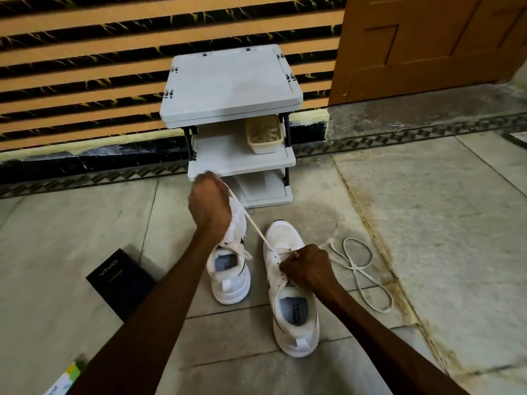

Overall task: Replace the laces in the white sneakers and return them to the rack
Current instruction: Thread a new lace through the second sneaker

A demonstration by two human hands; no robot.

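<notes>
We see white sneakers [293,286] of matt mesh and smooth synthetic panels, flat woven cloth lace [362,275], matt grey plastic rack [231,89] on dark metal legs, translucent plastic tub [265,134], rough stained stone floor [427,209], matt black cardboard box [119,283], wooden door [427,44].

Black box [121,283] on floor [427,212]; wooden door [427,44] behind.

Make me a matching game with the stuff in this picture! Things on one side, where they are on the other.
Things:
1. beige tub
2. loose lace
3. black box
4. left hand

Places:
A. on the floor, left of the sneakers
B. on the rack's middle shelf
C. raised, pulling a lace
D. on the floor, right of the sneakers

Pairs: 1-B, 2-D, 3-A, 4-C
</notes>
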